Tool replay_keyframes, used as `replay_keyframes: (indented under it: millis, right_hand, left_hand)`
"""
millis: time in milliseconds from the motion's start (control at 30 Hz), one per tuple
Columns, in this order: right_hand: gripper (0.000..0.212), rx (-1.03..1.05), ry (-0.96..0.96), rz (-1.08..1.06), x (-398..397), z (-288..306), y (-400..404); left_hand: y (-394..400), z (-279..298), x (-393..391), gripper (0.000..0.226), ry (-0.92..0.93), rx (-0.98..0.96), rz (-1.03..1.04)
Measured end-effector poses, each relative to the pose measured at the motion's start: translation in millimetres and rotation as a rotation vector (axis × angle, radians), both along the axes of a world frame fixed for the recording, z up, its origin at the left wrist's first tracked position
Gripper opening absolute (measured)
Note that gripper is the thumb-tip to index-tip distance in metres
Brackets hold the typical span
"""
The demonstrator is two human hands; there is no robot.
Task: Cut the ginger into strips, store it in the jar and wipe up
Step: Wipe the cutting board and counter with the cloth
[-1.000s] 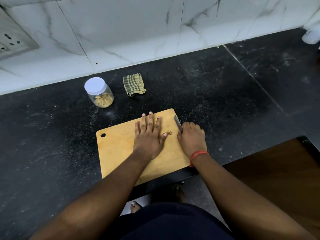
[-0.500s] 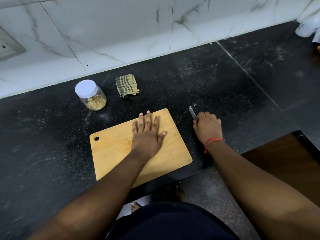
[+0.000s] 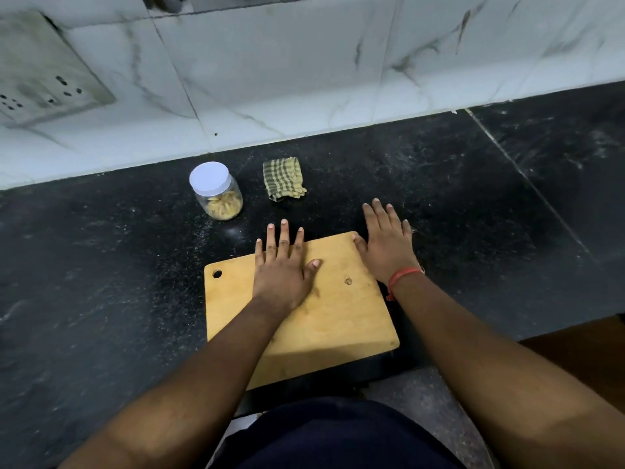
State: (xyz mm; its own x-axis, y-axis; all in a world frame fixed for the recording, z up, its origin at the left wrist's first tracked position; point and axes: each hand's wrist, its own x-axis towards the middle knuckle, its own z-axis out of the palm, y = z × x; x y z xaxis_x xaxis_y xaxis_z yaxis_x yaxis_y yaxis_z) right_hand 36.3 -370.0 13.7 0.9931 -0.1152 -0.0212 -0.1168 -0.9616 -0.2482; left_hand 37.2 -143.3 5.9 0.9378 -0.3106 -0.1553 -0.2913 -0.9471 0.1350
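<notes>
A clear jar [image 3: 218, 192] with a white lid stands on the black counter, with pale ginger strips inside. Right of it lies a folded green checked cloth [image 3: 283, 179]. A wooden cutting board [image 3: 341, 319] lies at the counter's front edge. My left hand [image 3: 284, 265] rests flat on the board's far left part, fingers apart, holding nothing. My right hand [image 3: 385, 242] lies flat at the board's far right corner, fingers spread over the counter. The knife is not visible. A small ginger scrap [image 3: 348, 281] sits on the board.
A marble-tiled wall [image 3: 304, 79] rises behind the counter, with a socket plate [image 3: 44, 72] at the upper left. The black counter [image 3: 101, 282] extends to both sides. The counter's front edge drops to the floor below the board.
My right hand held the knife beside the board, carried it right onto the counter, and now lies flat and empty at the board's corner. The left hand stayed on the board.
</notes>
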Motion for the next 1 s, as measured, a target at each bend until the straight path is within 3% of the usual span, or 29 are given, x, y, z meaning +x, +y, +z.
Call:
replay_keyframes:
  millis: [267, 633, 767, 867, 1000]
  right_hand:
    - [0.07, 0.022, 0.074, 0.206, 81, 6, 75]
    - [0.078, -0.107, 0.17, 0.331, 173, 7, 130]
    - [0.067, -0.164, 0.221, 0.357, 188, 1, 136]
    - [0.052, -0.216, 0.142, 0.383, 193, 2, 137]
    - [0.049, -0.127, 0.073, 0.412, 204, 8, 128]
  left_hand:
    - [47, 9, 33, 0.075, -0.031, -0.007, 0.153]
    - [74, 1, 62, 0.079, -0.056, 0.022, 0.188]
    - [70, -6, 60, 0.077, -0.067, 0.02, 0.147]
    - [71, -11, 55, 0.074, -0.049, 0.031, 0.143]
    - [76, -16, 49, 0.074, -0.028, 0.044, 0.15]
